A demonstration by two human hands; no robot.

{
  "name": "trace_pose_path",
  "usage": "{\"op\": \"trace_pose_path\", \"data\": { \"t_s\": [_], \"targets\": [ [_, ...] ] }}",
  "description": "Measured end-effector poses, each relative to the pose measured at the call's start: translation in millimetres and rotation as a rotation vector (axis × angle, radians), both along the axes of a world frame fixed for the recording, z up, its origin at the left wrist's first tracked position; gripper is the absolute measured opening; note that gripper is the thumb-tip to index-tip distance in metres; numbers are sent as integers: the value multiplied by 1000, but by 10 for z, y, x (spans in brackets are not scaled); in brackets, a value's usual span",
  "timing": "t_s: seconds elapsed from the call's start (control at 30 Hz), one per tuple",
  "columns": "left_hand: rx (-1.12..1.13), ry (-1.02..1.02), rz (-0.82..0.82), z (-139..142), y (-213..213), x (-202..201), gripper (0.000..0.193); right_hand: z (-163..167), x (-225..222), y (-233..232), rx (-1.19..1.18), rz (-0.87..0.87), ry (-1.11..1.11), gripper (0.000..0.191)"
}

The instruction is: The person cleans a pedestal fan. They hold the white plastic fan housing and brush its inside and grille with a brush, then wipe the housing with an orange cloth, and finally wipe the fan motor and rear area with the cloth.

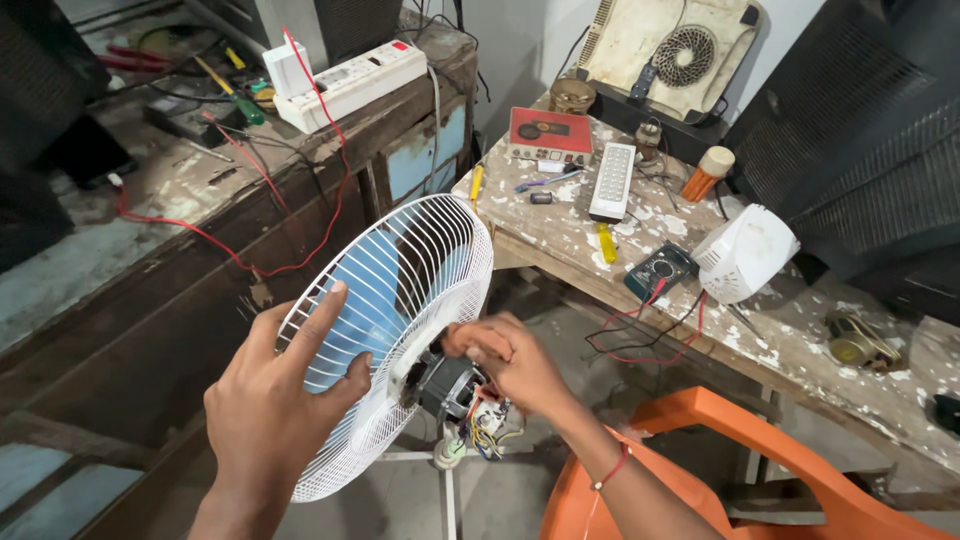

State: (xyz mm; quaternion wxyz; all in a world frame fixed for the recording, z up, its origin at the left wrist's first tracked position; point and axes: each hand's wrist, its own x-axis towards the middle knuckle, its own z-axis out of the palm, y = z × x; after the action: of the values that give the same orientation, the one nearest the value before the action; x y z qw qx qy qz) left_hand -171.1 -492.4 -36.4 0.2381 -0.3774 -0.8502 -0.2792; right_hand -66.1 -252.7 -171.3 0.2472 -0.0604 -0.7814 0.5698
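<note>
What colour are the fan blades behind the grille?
Light blue blades, behind the white grille; head view.
</note>
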Motion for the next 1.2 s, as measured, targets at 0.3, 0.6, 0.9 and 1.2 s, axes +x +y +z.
{"op": "trace_pose_path", "data": {
  "t_s": [0.3, 0.6, 0.9, 1.2],
  "targets": [
    [2, 17, -18, -38, 55, -35, 66, -152, -343, 153, -475, 215, -287, 17],
    [-54, -14, 69, -104, 35, -46, 71, -124, -355, 75, -595, 113, -523, 23],
    [-57, -13, 23, 25, 241, -12, 71, 194, -176, 182, -535, 251, -144, 20],
    [-71, -33, 17, 87, 292, -60, 72, 292, -199, 10, -643, 115, -83, 11]
  ]
}}
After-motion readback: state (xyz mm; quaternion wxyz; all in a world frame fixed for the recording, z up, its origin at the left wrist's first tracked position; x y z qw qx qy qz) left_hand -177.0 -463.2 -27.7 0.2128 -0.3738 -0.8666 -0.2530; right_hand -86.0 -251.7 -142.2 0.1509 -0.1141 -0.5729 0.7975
